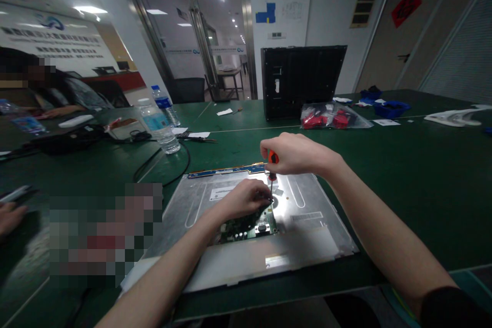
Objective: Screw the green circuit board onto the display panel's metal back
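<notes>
Over a flat silver metal panel (307,225) by the green counter's (403,164) near edge, the right hand (294,152) grasps an upright orange-and-black screwdriver (273,159), tip beside the bunched left hand (251,196), contents unclear.

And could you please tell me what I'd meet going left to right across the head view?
White-capped bottle, wearer's left hand, screwdriver, clear bag of red items, nearer blue container, white curved piece.

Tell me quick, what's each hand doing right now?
Left hand: fingers curled near the screwdriver's tip, above the circuit board; can't tell if it's holding anything.
Right hand: closed, holding the orange-and-black screwdriver pointing down.
</notes>
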A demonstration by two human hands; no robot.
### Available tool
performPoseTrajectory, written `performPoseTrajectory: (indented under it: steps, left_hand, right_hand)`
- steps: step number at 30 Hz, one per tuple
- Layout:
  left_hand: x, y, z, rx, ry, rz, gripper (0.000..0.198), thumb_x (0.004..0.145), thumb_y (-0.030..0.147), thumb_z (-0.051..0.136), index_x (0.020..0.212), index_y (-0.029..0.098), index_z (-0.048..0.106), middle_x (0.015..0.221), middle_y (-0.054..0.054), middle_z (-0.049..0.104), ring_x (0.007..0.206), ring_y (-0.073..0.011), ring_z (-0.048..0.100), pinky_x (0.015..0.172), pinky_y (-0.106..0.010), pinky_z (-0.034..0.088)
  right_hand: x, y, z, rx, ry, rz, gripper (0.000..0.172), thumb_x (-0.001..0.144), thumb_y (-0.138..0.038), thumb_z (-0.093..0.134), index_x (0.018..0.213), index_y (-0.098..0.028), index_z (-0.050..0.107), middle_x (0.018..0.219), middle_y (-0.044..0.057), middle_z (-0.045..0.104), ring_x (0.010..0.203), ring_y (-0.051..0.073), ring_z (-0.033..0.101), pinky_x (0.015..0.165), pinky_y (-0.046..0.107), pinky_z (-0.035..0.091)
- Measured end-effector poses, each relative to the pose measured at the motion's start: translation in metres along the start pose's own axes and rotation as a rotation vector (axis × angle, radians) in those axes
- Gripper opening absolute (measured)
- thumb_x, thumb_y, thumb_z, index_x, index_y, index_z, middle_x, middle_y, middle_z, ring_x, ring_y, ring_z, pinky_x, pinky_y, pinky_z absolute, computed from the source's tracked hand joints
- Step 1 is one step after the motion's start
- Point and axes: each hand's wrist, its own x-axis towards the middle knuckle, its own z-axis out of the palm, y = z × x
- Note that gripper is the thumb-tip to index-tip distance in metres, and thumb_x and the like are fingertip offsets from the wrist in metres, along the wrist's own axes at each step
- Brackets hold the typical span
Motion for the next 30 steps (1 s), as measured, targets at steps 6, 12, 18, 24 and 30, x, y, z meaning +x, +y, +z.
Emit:
performPoseTrajectory:
  steps: [6, 12, 18, 24, 30]
  left_hand:
    - [0.0012, 0.0012, 0.0001, 0.015, -0.007, 0.001, 0.011, 0.083, 0.012, 0.060, 0.080, 0.015, 0.069, 0.080, -0.004, 0.070, 0.073, -0.0162, 0.062, 0.068, -0.024, 0.044]
    - [0.0022, 0.0012, 0.0009, 0.007, -0.004, -0.009, 0.010, 0.084, 0.011, 0.061, 0.078, 0.014, 0.068, 0.078, -0.003, 0.069, 0.073, -0.0160, 0.061, 0.067, -0.023, 0.043]
    - [0.0019, 0.0022, -0.0003, -0.003, -0.004, -0.021, 0.008, 0.083, 0.011, 0.062, 0.078, 0.014, 0.067, 0.078, -0.003, 0.068, 0.071, -0.0154, 0.061, 0.066, -0.023, 0.042]
    - [0.0017, 0.0001, 0.0008, -0.024, -0.011, -0.014, 0.009, 0.083, 0.011, 0.061, 0.079, 0.015, 0.067, 0.079, -0.003, 0.070, 0.073, -0.0155, 0.061, 0.067, -0.023, 0.043]
    - [0.0018, -0.0010, 0.0001, -0.012, -0.007, -0.006, 0.009, 0.082, 0.012, 0.061, 0.080, 0.016, 0.069, 0.079, -0.003, 0.069, 0.073, -0.0153, 0.062, 0.067, -0.023, 0.044]
  right_hand:
    - [0.0005, -0.0019, 0.0004, 0.010, 0.005, -0.012, 0.032, 0.085, -0.051, 0.061, 0.090, -0.020, 0.069, 0.078, 0.005, 0.068, 0.071, 0.018, 0.058, 0.056, 0.026, 0.031]
    - [0.0027, -0.0028, 0.0021, -0.023, 0.033, 0.003, 0.022, 0.086, -0.040, 0.060, 0.088, -0.021, 0.071, 0.077, 0.005, 0.067, 0.072, 0.018, 0.058, 0.057, 0.027, 0.030]
    - [0.0024, -0.0035, 0.0025, -0.021, 0.054, 0.002, 0.021, 0.084, -0.036, 0.058, 0.090, -0.020, 0.069, 0.077, 0.005, 0.067, 0.070, 0.017, 0.056, 0.057, 0.027, 0.029]
    - [0.0006, -0.0037, 0.0018, -0.019, 0.036, -0.009, 0.022, 0.085, -0.039, 0.059, 0.094, -0.021, 0.068, 0.082, 0.006, 0.069, 0.073, 0.018, 0.058, 0.056, 0.027, 0.029]
    - [-0.0010, -0.0037, 0.0005, 0.027, -0.018, -0.035, 0.020, 0.077, -0.027, 0.062, 0.096, -0.020, 0.066, 0.083, 0.005, 0.068, 0.072, 0.017, 0.057, 0.056, 0.025, 0.029]
